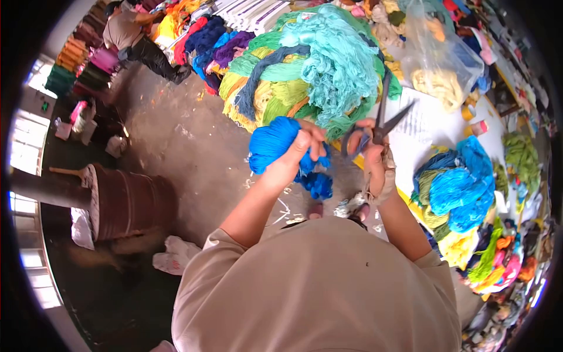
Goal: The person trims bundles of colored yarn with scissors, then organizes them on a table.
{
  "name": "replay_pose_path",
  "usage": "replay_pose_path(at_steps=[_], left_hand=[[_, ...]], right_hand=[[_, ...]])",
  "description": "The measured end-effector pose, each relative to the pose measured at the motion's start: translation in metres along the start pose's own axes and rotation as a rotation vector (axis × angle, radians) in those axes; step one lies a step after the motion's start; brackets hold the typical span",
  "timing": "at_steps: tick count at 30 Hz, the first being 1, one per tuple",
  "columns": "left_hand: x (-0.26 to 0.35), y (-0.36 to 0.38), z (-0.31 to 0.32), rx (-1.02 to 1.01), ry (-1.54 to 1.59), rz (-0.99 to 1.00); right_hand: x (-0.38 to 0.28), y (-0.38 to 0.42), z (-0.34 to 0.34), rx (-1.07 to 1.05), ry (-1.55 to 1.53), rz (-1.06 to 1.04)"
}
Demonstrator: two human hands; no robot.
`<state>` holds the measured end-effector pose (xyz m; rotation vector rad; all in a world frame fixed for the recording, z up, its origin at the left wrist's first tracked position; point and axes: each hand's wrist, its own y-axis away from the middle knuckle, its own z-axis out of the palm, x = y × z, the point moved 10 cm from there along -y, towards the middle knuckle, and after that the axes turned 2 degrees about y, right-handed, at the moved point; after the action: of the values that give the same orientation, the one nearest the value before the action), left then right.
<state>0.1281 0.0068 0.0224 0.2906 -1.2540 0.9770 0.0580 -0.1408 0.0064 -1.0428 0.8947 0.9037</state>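
My left hand [299, 151] is closed around a bright blue skein of yarn [271, 144], and more of the same blue yarn hangs below the fist. In my right hand [373, 155] is a pair of dark metal scissors [384, 122], fingers at the handles and blades spread apart, pointing away from me. A gap separates the blades from the blue skein. Just beyond both hands rises a large pile of green, yellow and teal yarn [264, 88], topped with a pale turquoise bundle [334, 53].
Blue yarn [463, 185] lies on the table at right, near a paper sheet [416, 126] and a clear plastic bag [440, 53]. A brown drum [132, 201] stands on the floor at left. Another person [132, 38] bends over colourful yarn at the upper left.
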Motion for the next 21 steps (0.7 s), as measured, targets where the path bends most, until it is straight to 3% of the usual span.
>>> replay_pose_path(at_steps=[1, 3, 4, 5, 6, 7, 9, 10, 11, 12, 13, 15, 16, 18, 19, 20, 21], left_hand=[[0.004, -0.005, 0.012, -0.126, -0.033, 0.002], [0.034, -0.008, 0.042, -0.183, -0.656, 0.327], [0.029, -0.008, 0.054, -0.278, -0.832, 0.368], [0.03, -0.01, 0.055, -0.172, -0.834, 0.346], [0.032, -0.012, 0.057, -0.065, -0.835, 0.324], [0.028, -0.014, 0.049, -0.004, -0.543, 0.262], [0.027, -0.012, 0.051, -0.18, -1.191, 0.303], [0.025, -0.011, 0.044, -0.221, -0.763, 0.318], [0.023, -0.007, 0.041, -0.257, -1.126, 0.398], [0.019, -0.003, 0.033, -0.297, -1.49, 0.471], [0.016, -0.002, 0.014, -0.273, -1.538, 0.479], [0.017, 0.003, -0.034, -0.267, -1.078, 0.27], [0.03, 0.01, -0.03, -0.402, -1.506, 0.515], [0.016, 0.005, -0.059, 0.081, 0.183, -0.069], [0.03, 0.005, -0.037, -0.212, 0.441, 0.181], [0.028, 0.001, -0.028, -0.096, 0.657, 0.106], [0.026, -0.003, -0.017, 0.022, 0.869, 0.032]], right_hand=[[-0.011, -0.003, -0.001, -0.011, 0.065, -0.026], [-0.02, 0.001, 0.016, -0.156, 0.297, -0.298], [-0.016, 0.004, 0.024, -0.262, 0.413, -0.253], [-0.016, 0.005, 0.033, -0.259, 0.205, -0.25], [-0.01, 0.002, 0.034, -0.293, 0.176, -0.118], [-0.004, -0.001, 0.036, -0.323, 0.148, 0.013], [0.003, -0.004, 0.013, -0.295, 0.064, 0.15], [0.0, 0.001, 0.005, -0.292, 0.036, 0.235], [-0.013, 0.008, -0.006, -0.185, -0.082, 0.271], [-0.03, 0.004, -0.019, -0.229, 0.066, 0.229], [-0.047, 0.004, -0.018, -0.163, 0.013, 0.27], [-0.059, 0.006, -0.042, -0.158, 0.138, 0.248], [-0.062, 0.006, -0.055, -0.173, 0.215, 0.185], [-0.042, 0.02, -0.057, -0.133, 0.179, 0.319], [-0.048, 0.02, -0.038, -0.391, 0.542, 0.057], [-0.01, 0.032, -0.041, -0.251, 0.208, 0.565], [-0.039, 0.02, -0.002, -0.53, 0.676, 0.146]])
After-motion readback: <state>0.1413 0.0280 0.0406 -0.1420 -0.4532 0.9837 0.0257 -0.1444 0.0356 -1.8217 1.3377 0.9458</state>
